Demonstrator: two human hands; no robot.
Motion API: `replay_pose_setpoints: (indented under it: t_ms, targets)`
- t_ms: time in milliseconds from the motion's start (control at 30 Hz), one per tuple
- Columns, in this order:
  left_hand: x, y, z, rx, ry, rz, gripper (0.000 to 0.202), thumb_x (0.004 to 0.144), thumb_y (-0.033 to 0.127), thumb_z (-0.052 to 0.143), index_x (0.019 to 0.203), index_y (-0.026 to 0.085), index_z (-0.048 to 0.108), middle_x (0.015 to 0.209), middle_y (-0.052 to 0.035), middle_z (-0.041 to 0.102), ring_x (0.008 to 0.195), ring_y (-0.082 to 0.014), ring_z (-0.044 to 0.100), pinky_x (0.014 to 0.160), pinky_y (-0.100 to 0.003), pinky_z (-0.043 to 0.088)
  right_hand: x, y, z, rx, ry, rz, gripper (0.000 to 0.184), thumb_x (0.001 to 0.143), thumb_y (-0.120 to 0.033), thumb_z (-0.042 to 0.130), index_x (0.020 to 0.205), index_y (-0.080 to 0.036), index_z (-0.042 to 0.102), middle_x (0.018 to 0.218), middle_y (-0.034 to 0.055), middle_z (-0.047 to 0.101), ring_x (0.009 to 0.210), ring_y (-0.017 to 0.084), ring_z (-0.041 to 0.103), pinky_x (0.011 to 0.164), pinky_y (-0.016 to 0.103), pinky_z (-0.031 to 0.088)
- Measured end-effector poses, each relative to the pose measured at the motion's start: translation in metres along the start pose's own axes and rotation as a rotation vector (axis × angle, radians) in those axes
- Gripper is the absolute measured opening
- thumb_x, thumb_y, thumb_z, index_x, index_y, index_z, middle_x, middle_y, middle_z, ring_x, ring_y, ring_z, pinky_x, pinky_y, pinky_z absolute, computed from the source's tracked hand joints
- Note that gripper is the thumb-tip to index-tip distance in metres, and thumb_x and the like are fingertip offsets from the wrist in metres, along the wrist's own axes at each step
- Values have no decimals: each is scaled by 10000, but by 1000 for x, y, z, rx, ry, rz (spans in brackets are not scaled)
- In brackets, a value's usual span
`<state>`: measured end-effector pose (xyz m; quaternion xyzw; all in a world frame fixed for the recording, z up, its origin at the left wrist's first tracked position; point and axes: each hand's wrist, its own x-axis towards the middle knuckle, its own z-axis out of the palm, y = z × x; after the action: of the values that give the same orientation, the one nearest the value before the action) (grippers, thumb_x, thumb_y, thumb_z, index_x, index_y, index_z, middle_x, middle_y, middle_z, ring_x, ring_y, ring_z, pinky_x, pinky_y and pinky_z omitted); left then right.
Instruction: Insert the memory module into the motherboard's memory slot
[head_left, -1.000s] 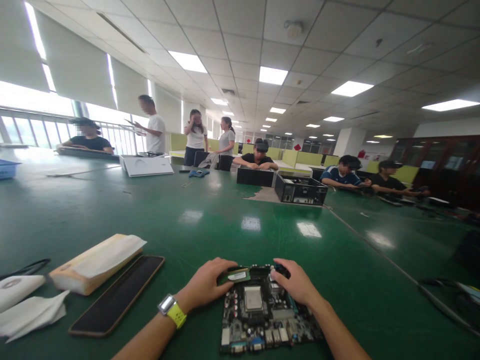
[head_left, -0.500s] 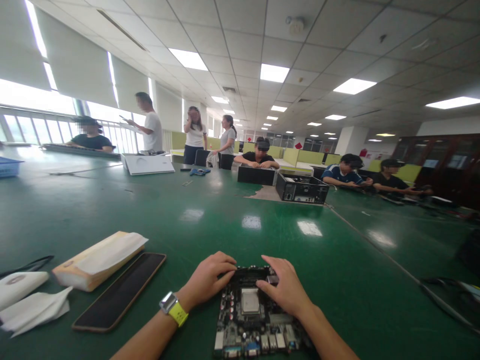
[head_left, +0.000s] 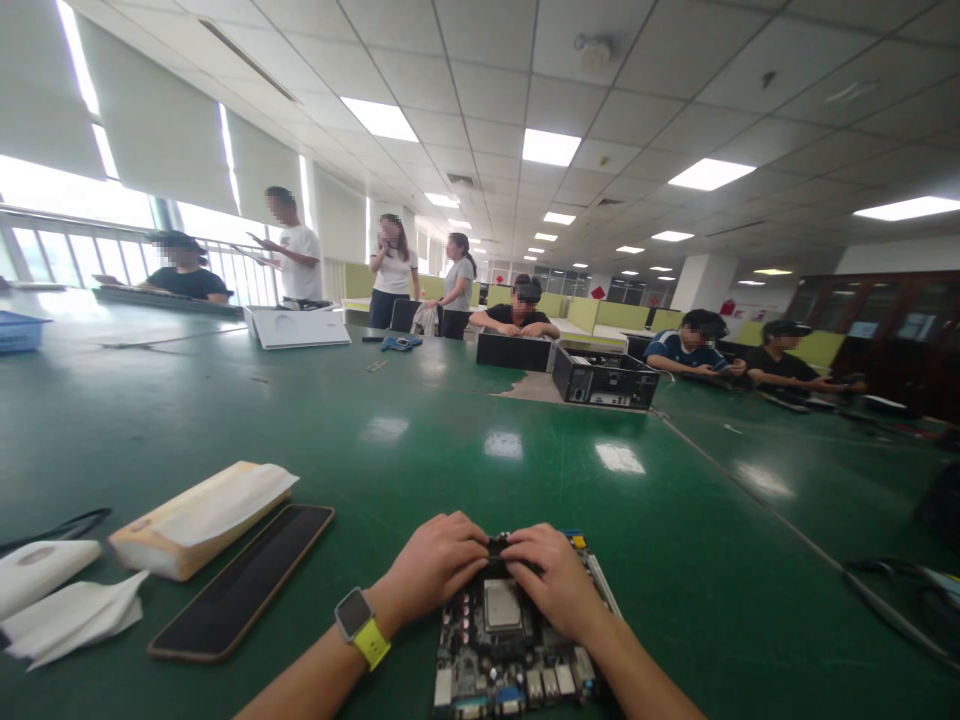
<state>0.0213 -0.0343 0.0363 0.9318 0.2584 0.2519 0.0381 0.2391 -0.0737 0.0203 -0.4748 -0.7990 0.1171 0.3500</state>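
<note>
Head view: left hand [head_left: 441, 558] and right hand [head_left: 553, 578] curl, close together, over the far edge of the board [head_left: 501, 648], which lies on the table [head_left: 390, 460]. Whether either grip is clenched on anything, I cannot tell; the detail is blurred. Left of the board lie a phone [head_left: 244, 582] and a tissue pack [head_left: 199, 525].
</note>
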Motion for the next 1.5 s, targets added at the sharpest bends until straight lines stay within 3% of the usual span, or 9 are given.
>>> replay_pose_setpoints:
  t_ms: [100, 200, 333, 600, 1233, 1500]
  targets:
    - [0, -3, 4, -49, 71, -28, 161, 898, 280, 526, 928, 250, 682, 954, -26, 694, 904, -203, 599, 780, -326, 458, 2, 8, 0, 29, 32, 16, 186, 876, -286, 540, 916, -247, 717, 948, 17, 711, 924, 181, 587, 862, 325, 418]
    - [-5, -16, 5, -77, 158, -142, 116, 862, 286, 574, 884, 229, 673, 966, -38, 677, 912, -200, 594, 822, -322, 473, 3, 20, -3, 54, 79, 88, 236, 888, -336, 512, 879, -214, 714, 896, 37, 708, 889, 186, 592, 831, 318, 434]
    - [-13, -33, 6, -170, 167, -202, 112, 856, 254, 571, 791, 214, 653, 917, -26, 668, 889, -180, 596, 817, -297, 482, 2, 35, -5, 63, 98, 137, 279, 890, -374, 490, 885, -198, 706, 925, 57, 698, 898, 196, 592, 837, 326, 438]
    - [-11, -30, 7, -268, 243, -198, 112, 874, 250, 565, 807, 185, 626, 884, -39, 646, 879, -178, 577, 814, -300, 460, -1, 41, -1, 78, 85, 144, 206, 855, -323, 536, 867, -201, 702, 962, 60, 681, 940, 203, 580, 874, 333, 419]
    - [-11, -25, 9, -139, 151, -260, 24, 819, 192, 573, 802, 196, 589, 838, -15, 624, 803, -170, 563, 747, -273, 463, -1, 32, -3, 77, 94, 164, 166, 823, -232, 532, 891, -216, 683, 938, 31, 678, 929, 194, 574, 862, 313, 409]
    - [-12, -27, 14, -132, 81, -221, 117, 848, 186, 560, 843, 219, 672, 907, -13, 684, 886, -174, 592, 812, -281, 467, -1, 32, -2, 73, 32, 205, 200, 812, -259, 548, 946, -217, 691, 981, 46, 685, 963, 210, 568, 880, 338, 414]
